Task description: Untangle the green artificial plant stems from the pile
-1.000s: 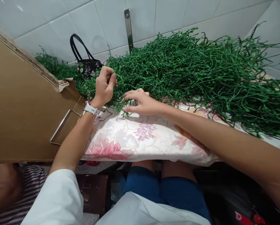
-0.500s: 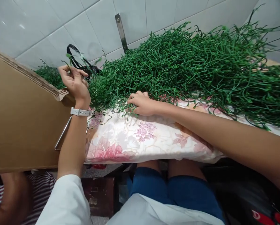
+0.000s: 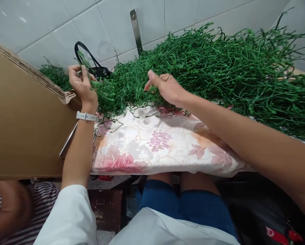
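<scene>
White wall tiles backed the bench, and against them sat a heap of green plastic stems, piled on a floral cloth that covered the work surface. From my remote seat I took the heap as my landmark. At its left end my left hand was raised, fingers pinched around a single green sprig lifted clear of the pile, just in front of a black handbag resting against the wall. My right hand lay on the heap's near edge, fingers spread and loose among the strands; I could not tell whether any stem was actually gripped. Left of the heap a cardboard box stood open, its flap close beside my left wrist, which wore a white watch. Below the box a person in a striped top sat nearby. To work this well, I judged it wise to hold the pile down with the right hand while drawing one sprig free slowly, since the strands looked tangled and liable to drag neighbours along.
</scene>
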Demonstrator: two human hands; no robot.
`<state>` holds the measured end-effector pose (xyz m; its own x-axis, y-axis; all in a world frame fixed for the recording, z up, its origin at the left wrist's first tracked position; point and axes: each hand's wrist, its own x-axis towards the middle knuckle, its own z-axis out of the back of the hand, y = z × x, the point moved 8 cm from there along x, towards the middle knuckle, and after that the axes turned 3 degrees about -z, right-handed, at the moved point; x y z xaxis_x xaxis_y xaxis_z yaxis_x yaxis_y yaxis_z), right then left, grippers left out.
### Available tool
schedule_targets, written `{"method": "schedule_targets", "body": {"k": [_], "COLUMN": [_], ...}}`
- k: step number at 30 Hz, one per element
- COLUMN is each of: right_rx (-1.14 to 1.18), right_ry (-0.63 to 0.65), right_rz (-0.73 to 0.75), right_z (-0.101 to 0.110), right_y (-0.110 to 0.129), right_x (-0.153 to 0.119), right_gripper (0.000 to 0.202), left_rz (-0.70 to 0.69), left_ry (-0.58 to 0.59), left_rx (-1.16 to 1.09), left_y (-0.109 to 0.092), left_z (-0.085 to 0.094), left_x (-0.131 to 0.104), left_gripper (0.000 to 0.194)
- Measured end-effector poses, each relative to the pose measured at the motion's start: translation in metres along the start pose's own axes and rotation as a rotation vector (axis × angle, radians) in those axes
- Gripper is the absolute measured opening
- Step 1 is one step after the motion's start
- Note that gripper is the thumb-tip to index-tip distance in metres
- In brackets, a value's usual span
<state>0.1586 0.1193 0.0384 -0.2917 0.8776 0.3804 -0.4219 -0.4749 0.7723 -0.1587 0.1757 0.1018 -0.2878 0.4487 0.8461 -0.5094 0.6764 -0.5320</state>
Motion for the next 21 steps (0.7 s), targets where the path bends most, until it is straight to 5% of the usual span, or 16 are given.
{"method": "schedule_targets", "body": {"k": [5, 8, 11, 13, 18, 21], "right_rx": [0.362, 0.422, 0.436, 0.468, 0.727, 0.877], "right_ry": [-0.241, -0.226, -0.116, -0.017, 0.321, 0.559], "right_rz": [-0.171, -0.163, -0.193, -0.197, -0.166, -0.067], "right_z": [0.046, 0.057, 0.057, 0.055, 0.047, 0.045], "right_y": [-0.018, -0.028, -0.030, -0.025, -0.009, 0.006], "right_x": [0.014, 0.021, 0.020, 0.016, 0.005, -0.004], "right_gripper": [0.076, 0.076, 0.065, 0.054, 0.027, 0.018], "left_rz": [-0.011, -0.131, -0.343, -0.415, -0.451, -0.439], "left_ry": [0.231, 0.339, 0.625, 0.755, 0.883, 0.840], "left_rx": [0.098, 0.184, 0.476, 0.647, 0.723, 0.553], "left_y": [-0.015, -0.045, -0.068, -0.069, -0.059, -0.077], "left_z": [-0.032, -0.037, -0.055, -0.061, -0.061, -0.059], "left_x": [-0.027, -0.044, -0.067, -0.077, -0.081, -0.079], "left_gripper": [0.090, 0.058, 0.026, 0.020, 0.032, 0.050]}}
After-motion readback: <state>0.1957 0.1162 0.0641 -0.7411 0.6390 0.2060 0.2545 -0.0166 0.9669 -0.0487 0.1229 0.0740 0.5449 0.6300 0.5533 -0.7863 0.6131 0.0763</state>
